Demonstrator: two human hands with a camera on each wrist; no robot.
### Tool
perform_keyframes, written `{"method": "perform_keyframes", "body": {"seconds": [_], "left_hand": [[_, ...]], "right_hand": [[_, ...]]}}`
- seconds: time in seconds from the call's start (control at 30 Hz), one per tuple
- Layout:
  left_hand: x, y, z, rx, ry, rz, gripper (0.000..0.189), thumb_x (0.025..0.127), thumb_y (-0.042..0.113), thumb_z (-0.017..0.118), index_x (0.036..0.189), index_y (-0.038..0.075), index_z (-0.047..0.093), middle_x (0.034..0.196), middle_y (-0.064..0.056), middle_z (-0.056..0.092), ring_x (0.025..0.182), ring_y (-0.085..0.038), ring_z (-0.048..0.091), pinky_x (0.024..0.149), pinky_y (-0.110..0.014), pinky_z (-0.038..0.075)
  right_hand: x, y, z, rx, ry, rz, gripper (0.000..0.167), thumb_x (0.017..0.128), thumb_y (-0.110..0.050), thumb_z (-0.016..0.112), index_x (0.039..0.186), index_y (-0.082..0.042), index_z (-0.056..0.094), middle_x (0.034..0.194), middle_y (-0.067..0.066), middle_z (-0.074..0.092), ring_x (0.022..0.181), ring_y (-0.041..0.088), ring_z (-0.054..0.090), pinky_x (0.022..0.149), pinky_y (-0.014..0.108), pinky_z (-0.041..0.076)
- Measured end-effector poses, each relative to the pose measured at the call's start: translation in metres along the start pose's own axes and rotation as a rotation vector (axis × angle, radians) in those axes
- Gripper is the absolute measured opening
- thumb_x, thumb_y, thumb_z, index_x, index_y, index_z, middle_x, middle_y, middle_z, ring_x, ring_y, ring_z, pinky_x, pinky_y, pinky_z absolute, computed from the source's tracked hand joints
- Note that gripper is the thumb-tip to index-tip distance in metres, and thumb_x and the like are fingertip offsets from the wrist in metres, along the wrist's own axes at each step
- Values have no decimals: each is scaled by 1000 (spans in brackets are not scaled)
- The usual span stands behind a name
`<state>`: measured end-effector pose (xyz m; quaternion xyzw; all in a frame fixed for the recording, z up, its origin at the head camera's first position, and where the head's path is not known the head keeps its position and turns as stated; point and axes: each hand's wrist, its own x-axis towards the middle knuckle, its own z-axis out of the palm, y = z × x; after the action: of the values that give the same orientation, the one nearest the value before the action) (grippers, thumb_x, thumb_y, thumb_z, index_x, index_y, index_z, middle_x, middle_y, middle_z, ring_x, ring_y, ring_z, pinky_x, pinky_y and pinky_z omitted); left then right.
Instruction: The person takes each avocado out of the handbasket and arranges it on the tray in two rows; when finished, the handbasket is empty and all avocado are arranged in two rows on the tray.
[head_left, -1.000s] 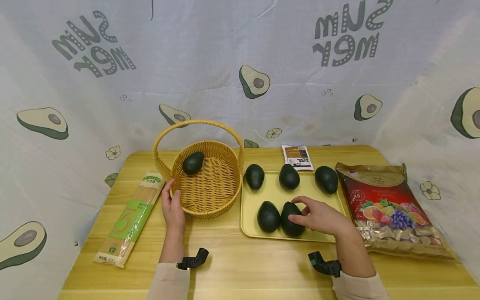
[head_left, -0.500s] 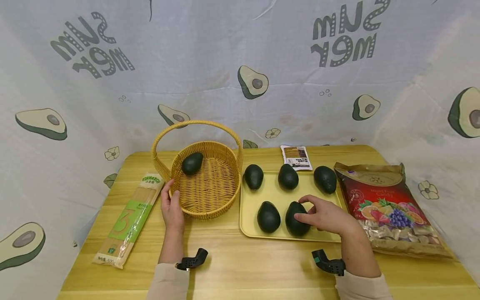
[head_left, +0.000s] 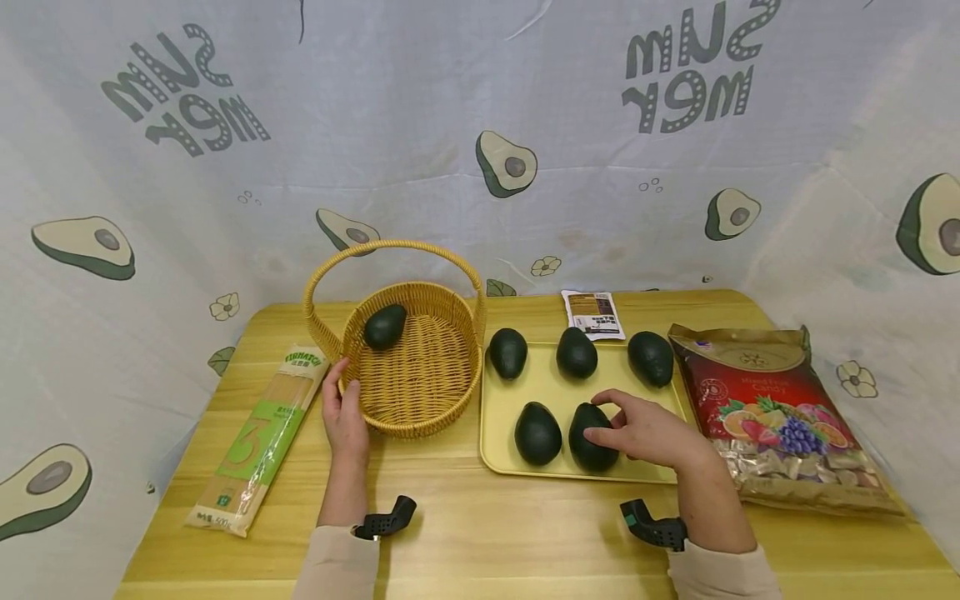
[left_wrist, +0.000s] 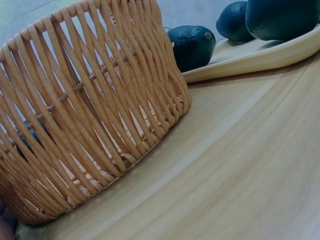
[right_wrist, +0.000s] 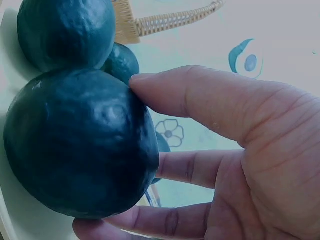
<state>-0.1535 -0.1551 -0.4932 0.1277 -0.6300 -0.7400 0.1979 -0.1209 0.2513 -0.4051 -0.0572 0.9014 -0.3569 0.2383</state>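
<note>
A round yellow wicker basket with a tall arched handle stands left of centre, and one dark green avocado lies inside it. My left hand touches the basket's lower left side with fairly straight fingers; the left wrist view shows mostly the woven wall. On a pale yellow tray lie several more avocados. My right hand holds the front right avocado, its thumb and fingers around the right side. In the right wrist view this avocado hides some fingertips.
A pack of noodles lies left of the basket. A large red and gold candy bag lies right of the tray, close to my right forearm. Behind the tray is a small white packet. A patterned curtain hangs behind the table.
The avocado in my right hand has slid slightly right, opening a gap from the front left avocado, then moved back a touch. My left hand and the basket have stayed in place.
</note>
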Motion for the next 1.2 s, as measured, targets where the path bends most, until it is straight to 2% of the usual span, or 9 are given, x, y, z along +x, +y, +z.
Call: {"method": "perform_keyframes", "body": {"seconds": [0.23, 0.4, 0.5, 0.63, 0.77, 0.9, 1.07, 1.2], "left_hand": [[0, 0, 0, -1, -1, 12, 42, 106, 7, 40, 147, 3, 45, 163, -7, 34, 150, -26, 32, 101, -12, 36], [0, 0, 1, -13, 0, 19, 42, 105, 7, 40, 146, 2, 45, 163, -8, 34, 150, -26, 32, 101, -11, 36], [0, 0, 1, -15, 1, 20, 42, 105, 6, 40, 146, 2, 45, 163, -8, 34, 150, -26, 32, 101, -11, 36], [0, 0, 1, -12, 6, 19, 41, 105, 7, 41, 146, 2, 46, 163, -7, 35, 150, -24, 31, 101, -11, 35], [0, -1, 0, -13, 6, 14, 41, 106, 7, 41, 146, 3, 46, 162, -6, 35, 150, -23, 31, 102, -11, 35], [0, -1, -2, -13, 2, 0, 42, 106, 7, 40, 147, 4, 45, 163, -5, 33, 150, -22, 30, 105, -15, 34], [2, -2, -3, 8, -6, -9, 42, 106, 10, 41, 148, 6, 45, 165, -4, 31, 153, -19, 26, 117, -30, 28], [4, -2, -2, 15, -15, -7, 43, 106, 11, 42, 148, 5, 45, 165, -4, 31, 154, -18, 24, 121, -40, 24]], "right_hand": [[1, 0, 1, 3, -6, 11, 68, 93, -40, 72, 144, -4, 47, 95, 9, 65, 65, 22, 58, 62, 37, 47], [0, -3, -2, -71, 24, 9, 71, 93, -46, 71, 146, -6, 47, 121, 21, 66, 96, 32, 67, 77, 44, 54], [-1, -7, -1, -98, 81, -39, 72, 93, -48, 71, 146, -6, 48, 137, 27, 59, 118, 43, 62, 88, 53, 54], [0, -16, 5, -109, 182, -128, 68, 93, -42, 73, 147, -6, 50, 147, 24, 52, 132, 49, 50, 100, 62, 47], [3, -28, 16, -147, 254, -231, 58, 91, -29, 77, 141, -8, 57, 144, 18, 57, 134, 45, 51, 104, 62, 45], [5, -44, 30, -157, 280, -314, 50, 90, -21, 78, 136, -9, 61, 137, 12, 63, 130, 39, 56, 103, 58, 47], [8, -69, 50, -133, 307, -383, 43, 91, -19, 77, 131, -13, 65, 130, 5, 67, 124, 31, 62, 101, 53, 50], [15, -95, 69, -115, 329, -430, 40, 92, -22, 77, 130, -15, 67, 128, 2, 68, 120, 26, 64, 98, 49, 53]]}}
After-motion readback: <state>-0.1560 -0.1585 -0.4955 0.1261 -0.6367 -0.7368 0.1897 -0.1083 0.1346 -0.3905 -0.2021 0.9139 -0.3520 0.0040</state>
